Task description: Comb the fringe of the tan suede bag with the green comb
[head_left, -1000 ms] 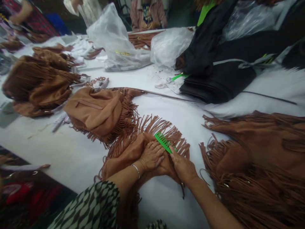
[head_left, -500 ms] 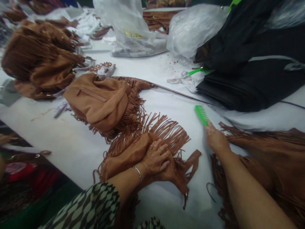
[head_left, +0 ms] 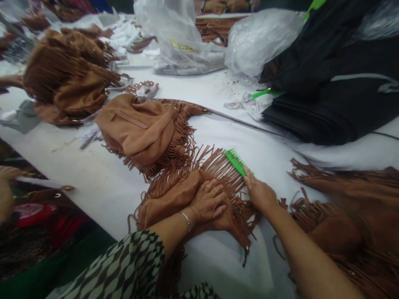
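A brown fringed suede bag [head_left: 174,195] lies flat on the white table [head_left: 102,182] in front of me. My left hand [head_left: 209,201] presses down on the bag's body with fingers spread, a thin bangle on the wrist. My right hand [head_left: 259,193] grips a green wide-toothed comb [head_left: 235,161], whose teeth rest in the bag's fringe [head_left: 218,166] at its far edge.
Another fringed bag [head_left: 140,128] lies just beyond, with a heap of more [head_left: 68,79] at the left and a pile [head_left: 352,216] at my right. Black fabric [head_left: 327,83], clear plastic bags [head_left: 255,41] and small scissors with a green handle [head_left: 258,94] sit at the back.
My right hand swung the comb out to the right off the fringe, then brought it back onto the fringe. My left hand stayed pressed on the bag.
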`<action>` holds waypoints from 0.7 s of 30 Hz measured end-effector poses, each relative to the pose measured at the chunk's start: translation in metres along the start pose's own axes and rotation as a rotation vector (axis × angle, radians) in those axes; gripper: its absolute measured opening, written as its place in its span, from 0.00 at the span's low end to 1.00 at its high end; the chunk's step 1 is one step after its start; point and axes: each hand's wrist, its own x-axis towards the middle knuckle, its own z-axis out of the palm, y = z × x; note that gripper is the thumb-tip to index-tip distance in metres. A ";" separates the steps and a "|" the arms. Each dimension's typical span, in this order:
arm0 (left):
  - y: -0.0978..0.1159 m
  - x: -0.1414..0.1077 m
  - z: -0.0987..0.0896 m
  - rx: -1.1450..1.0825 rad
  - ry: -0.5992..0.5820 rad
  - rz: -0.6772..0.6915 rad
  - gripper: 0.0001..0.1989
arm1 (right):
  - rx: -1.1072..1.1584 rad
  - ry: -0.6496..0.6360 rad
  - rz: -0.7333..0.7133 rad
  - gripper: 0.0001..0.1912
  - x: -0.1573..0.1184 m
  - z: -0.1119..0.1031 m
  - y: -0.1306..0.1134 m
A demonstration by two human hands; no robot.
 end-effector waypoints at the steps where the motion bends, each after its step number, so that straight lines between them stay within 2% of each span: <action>1: 0.000 0.000 0.000 0.000 0.002 0.001 0.21 | 0.003 0.024 0.037 0.30 0.015 -0.010 0.010; 3: -0.001 -0.001 0.001 -0.004 -0.002 0.000 0.22 | -0.007 0.065 0.077 0.30 0.038 -0.029 0.027; 5: -0.001 -0.001 0.001 -0.013 -0.011 -0.002 0.21 | -0.027 0.080 0.099 0.30 0.050 -0.041 0.036; 9: -0.002 -0.001 0.000 -0.032 -0.031 -0.008 0.21 | -0.040 0.061 0.139 0.30 0.057 -0.045 0.039; 14: 0.000 -0.001 0.000 -0.040 -0.022 -0.012 0.21 | -0.027 0.066 0.093 0.29 0.071 -0.052 0.035; 17: -0.002 -0.001 0.003 -0.050 0.003 -0.009 0.21 | -0.028 0.094 0.043 0.29 0.063 -0.052 0.029; 21: -0.007 -0.006 0.007 -0.106 0.073 0.014 0.24 | -0.146 0.181 0.046 0.30 0.023 -0.047 0.022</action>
